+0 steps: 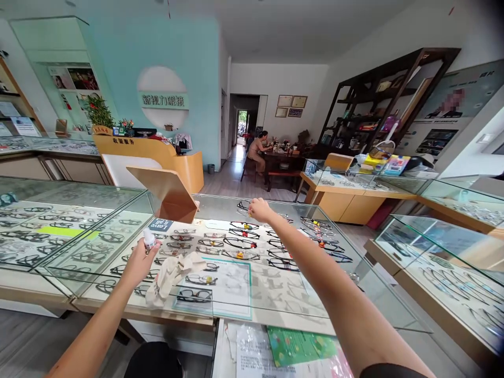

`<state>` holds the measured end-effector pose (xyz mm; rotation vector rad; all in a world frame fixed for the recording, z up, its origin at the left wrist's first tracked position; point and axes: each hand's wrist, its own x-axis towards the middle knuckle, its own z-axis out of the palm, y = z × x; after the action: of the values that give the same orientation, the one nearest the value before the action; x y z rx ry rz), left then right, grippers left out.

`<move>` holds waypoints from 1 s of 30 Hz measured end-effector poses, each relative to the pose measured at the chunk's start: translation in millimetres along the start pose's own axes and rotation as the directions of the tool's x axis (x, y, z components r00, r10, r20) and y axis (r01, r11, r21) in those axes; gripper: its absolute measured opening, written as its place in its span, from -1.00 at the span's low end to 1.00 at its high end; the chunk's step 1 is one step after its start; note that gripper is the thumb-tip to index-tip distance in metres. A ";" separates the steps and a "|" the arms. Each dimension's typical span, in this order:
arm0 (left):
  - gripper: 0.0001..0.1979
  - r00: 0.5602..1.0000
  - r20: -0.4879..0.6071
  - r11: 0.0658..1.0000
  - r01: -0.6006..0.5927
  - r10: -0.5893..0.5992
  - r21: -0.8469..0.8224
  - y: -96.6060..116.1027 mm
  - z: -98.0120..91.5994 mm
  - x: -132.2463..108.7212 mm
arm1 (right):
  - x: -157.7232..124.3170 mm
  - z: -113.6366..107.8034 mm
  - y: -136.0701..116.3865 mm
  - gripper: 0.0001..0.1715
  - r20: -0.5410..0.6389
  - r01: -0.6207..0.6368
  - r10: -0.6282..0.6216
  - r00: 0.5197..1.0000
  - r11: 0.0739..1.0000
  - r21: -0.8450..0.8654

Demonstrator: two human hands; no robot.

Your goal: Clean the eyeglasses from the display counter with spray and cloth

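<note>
In the lower left, my left hand (138, 262) is closed around a small white bottle (149, 239), held upright above the glass counter. My right hand (260, 210) reaches to the far edge of the display case with its fingers pressed together; what they hold, if anything, is hidden. Beside those fingertips is a pair of eyeglasses (243, 208); I cannot tell whether it is touched or lies behind the glass. A crumpled beige cloth (173, 275) rests on the counter near my left hand. Several eyeglasses (241, 243) sit in rows inside the case (275, 307).
A tilted wooden-backed mirror or stand (169, 194) occupies the counter's far left. Papers and a green leaflet (301, 345) lie nearest me. More display cases (444, 252) stand on the right. At the back, another person (258, 152) sits by a dark table.
</note>
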<state>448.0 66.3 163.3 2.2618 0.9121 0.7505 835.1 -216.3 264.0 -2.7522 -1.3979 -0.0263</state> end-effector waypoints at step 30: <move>-0.43 0.993 0.040 0.993 0.109 -0.111 0.041 -2.4 1.3 2.1 | -6.4 34.1 -16.6 -0.55 -0.210 -0.011 0.030 0.977 0.996 0.092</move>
<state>449.1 69.0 161.4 2.2318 1.0300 0.6385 817.6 -209.8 230.3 -2.6002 -1.2826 -0.2417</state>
